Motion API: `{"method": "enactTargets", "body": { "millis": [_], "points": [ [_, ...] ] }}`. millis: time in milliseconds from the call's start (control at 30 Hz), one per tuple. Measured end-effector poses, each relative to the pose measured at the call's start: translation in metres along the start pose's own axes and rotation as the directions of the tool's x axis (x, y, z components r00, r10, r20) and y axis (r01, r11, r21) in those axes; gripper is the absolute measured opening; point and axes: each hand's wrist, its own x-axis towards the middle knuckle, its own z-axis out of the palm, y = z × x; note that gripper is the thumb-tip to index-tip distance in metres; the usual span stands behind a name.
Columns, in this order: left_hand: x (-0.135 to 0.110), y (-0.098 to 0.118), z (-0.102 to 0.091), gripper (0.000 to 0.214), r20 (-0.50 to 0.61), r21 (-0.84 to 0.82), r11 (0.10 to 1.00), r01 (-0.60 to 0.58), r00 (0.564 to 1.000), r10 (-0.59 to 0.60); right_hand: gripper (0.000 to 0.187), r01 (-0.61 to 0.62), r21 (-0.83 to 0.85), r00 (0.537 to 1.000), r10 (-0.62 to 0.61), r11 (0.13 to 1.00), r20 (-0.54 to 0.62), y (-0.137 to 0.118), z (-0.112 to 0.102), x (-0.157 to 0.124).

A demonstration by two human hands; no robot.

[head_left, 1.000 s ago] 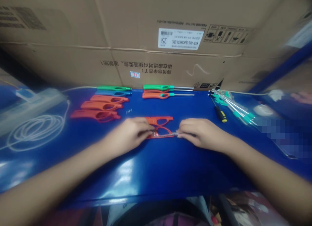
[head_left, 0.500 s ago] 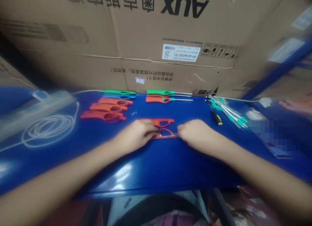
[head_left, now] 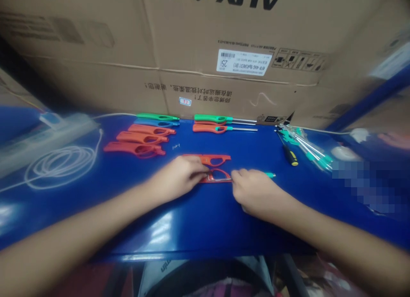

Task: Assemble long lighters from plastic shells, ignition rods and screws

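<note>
My left hand (head_left: 184,177) is closed on the left part of an orange lighter handle shell (head_left: 221,180), which lies on the blue table. At the right end of that shell, my right hand (head_left: 254,188) is closed with its fingertips pinched. A thin lighter part with a teal end (head_left: 270,175) sticks out to the right behind this hand; the rest of it is hidden. Just beyond the held shell rests a second orange handle shell (head_left: 218,159), partly covered by my left fingers. Thin pale parts run along the lower edge of the held shell.
Several orange lighter handles (head_left: 137,149) lie at left, with blue and green ones behind. Two lighters (head_left: 209,128) with metal tubes lie along the cardboard (head_left: 179,62). To the right are a screwdriver (head_left: 291,156) and teal-ended rods (head_left: 309,147). A coiled white cable (head_left: 60,166) lies left.
My right hand has shifted slightly down at the end of the shell, and the teal end now shows behind it. My left hand keeps its hold. The view has tilted slightly.
</note>
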Motion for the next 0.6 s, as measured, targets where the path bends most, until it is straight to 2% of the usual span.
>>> {"method": "enactTargets", "body": {
  "millis": [67,233,333,467,600],
  "points": [
    [0.0,0.0,0.001,0.021,0.004,-0.014,1.0,-0.001,1.0,0.002,0.016,0.004,0.061,1.0,-0.005,0.998,0.003,0.009,0.001,0.0],
    [-0.001,0.001,0.002,0.019,0.03,-0.001,1.0,0.006,1.0,-0.006,0.033,0.054,0.348,0.996,-0.026,0.936,-0.084,0.029,0.007,-0.001],
    [-0.002,0.002,0.002,0.02,0.048,0.011,1.0,-0.008,0.999,0.007,0.031,-0.015,0.393,0.997,0.043,0.919,-0.063,0.032,0.008,-0.002],
    [-0.004,0.002,0.002,0.02,0.065,0.01,1.0,-0.004,0.998,0.003,0.029,-0.114,0.494,0.993,0.117,0.862,0.024,0.03,0.008,-0.001],
    [-0.006,0.004,0.003,0.023,0.072,0.023,1.0,-0.007,0.997,0.005,0.026,-0.123,0.594,0.99,0.141,0.795,0.017,0.031,0.009,-0.001]
  ]
}}
